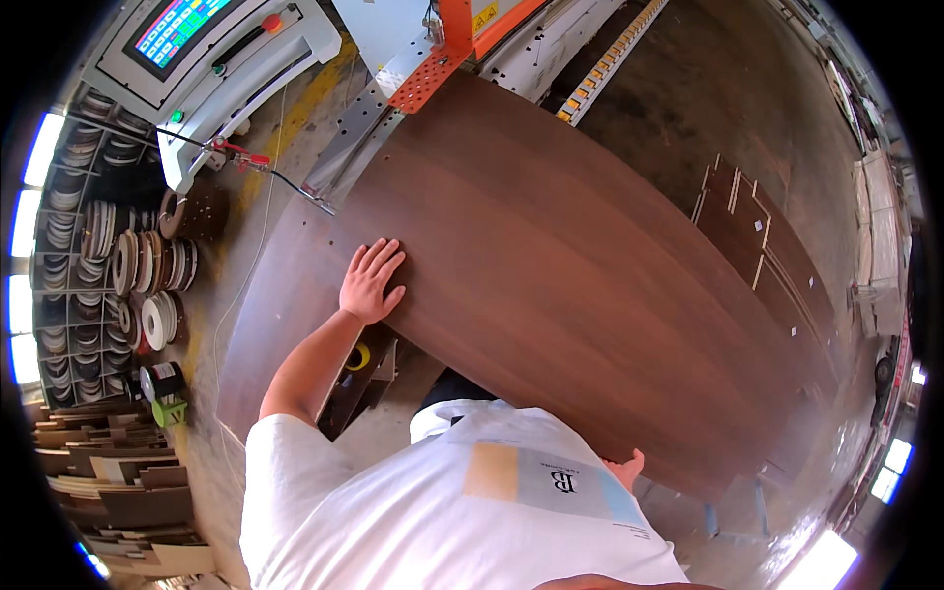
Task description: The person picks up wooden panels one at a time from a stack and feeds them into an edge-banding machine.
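Note:
A large brown wood-look panel (551, 265) stretches from under the machine at the top across to the lower right. My left hand (372, 282) lies flat on its left end, fingers stretched out and thumb apart. Low down, by the panel's near edge, my right hand (626, 468) takes hold of that edge, thumb showing; its other fingers are mostly hidden. Above my left hand, a red-handled toggle clamp (244, 157) is mounted on a rod. An orange perforated bracket (433, 77) stands over the panel's far end.
A control console (211, 74) with a lit screen and red button stands at upper left. Rolls of edge banding (147, 261) fill a rack on the left, above stacked board offcuts (128, 492). More brown panels (762, 236) lie beyond on the right. A cable (265, 221) runs along the floor.

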Motion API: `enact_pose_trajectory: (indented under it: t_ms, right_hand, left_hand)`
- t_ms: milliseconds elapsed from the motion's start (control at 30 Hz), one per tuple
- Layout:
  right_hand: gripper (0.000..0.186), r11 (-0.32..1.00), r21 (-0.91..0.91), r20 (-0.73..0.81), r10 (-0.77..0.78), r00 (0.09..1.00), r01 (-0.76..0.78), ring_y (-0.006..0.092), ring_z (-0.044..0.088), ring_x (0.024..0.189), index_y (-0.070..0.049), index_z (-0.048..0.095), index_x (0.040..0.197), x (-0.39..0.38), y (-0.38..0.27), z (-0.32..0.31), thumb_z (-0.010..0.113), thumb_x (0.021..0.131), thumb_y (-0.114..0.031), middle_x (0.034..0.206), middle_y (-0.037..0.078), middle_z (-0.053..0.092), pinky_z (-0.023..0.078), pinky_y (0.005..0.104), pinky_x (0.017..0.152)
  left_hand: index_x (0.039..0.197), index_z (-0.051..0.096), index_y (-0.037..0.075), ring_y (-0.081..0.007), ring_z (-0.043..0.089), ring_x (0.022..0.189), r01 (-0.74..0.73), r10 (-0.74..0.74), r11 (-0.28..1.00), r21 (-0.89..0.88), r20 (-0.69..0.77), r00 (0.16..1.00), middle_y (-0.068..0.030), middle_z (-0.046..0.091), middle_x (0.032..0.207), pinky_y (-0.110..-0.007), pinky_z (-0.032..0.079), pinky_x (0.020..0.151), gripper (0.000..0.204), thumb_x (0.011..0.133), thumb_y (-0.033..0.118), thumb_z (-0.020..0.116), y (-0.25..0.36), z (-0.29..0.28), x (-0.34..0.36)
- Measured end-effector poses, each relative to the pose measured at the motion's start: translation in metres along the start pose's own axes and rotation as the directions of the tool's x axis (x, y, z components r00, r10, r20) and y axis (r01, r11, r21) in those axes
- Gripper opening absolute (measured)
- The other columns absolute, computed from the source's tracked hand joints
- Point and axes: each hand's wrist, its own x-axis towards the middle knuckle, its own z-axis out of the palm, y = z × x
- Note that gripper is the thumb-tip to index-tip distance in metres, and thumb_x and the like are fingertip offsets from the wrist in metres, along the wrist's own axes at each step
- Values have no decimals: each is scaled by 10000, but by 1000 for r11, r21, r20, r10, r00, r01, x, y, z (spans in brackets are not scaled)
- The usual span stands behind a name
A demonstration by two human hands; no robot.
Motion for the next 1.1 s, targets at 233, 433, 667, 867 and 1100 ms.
enact_pose_trajectory:
  t_ms: [233, 433, 667, 867, 1100]
  right_hand:
    - [500, 993, -16, -184, 113, 976, -118, 292, 537, 1222, -127, 617, 1243, -34, 50, 50, 518, 860, -433, 1319, 58, 614, 436, 484, 1034]
    - [514, 989, -97, -326, -139, 935, 113, 306, 512, 1240, -129, 593, 1261, -62, 65, 94, 518, 862, -445, 1335, 72, 595, 433, 492, 1029]
    - [498, 976, -177, -302, -174, 937, 124, 305, 528, 1220, -118, 591, 1249, -51, 36, 118, 512, 869, -430, 1312, 79, 604, 453, 482, 1003]
    - [484, 966, -223, -241, -185, 953, 131, 304, 541, 1202, -109, 589, 1240, -31, 12, 136, 507, 875, -417, 1293, 84, 611, 471, 474, 981]
    - [468, 792, -524, 100, -310, 946, 315, 303, 556, 1182, -99, 586, 1228, 4, -20, 161, 502, 882, -402, 1271, 90, 620, 492, 463, 955]
  left_hand:
    - [1448, 486, 132, -282, 299, 1483, 16, -15, 999, 39, -23, 1000, -78, 385, 1580, -480, 197, 1232, 627, 888, 389, 600, -55, -12, 3]
    - [1448, 487, 133, -286, 295, 1485, -7, 7, 1000, 3, -25, 1000, -80, 384, 1581, -479, 196, 1232, 617, 894, 383, 593, -59, -9, 19]
    - [1444, 494, 140, -283, 297, 1485, 49, -49, 999, -6, -14, 999, -77, 385, 1581, -481, 196, 1232, 608, 892, 373, 599, -59, -15, 19]
    - [1438, 500, 151, -273, 313, 1477, 41, -42, 999, -25, -57, 998, -67, 390, 1579, -485, 198, 1232, 601, 888, 366, 612, -58, -10, 58]
    - [1427, 504, 157, -263, 319, 1476, 6, -10, 999, -35, -115, 993, -49, 397, 1573, -490, 197, 1233, 584, 890, 365, 604, -58, -3, 115]
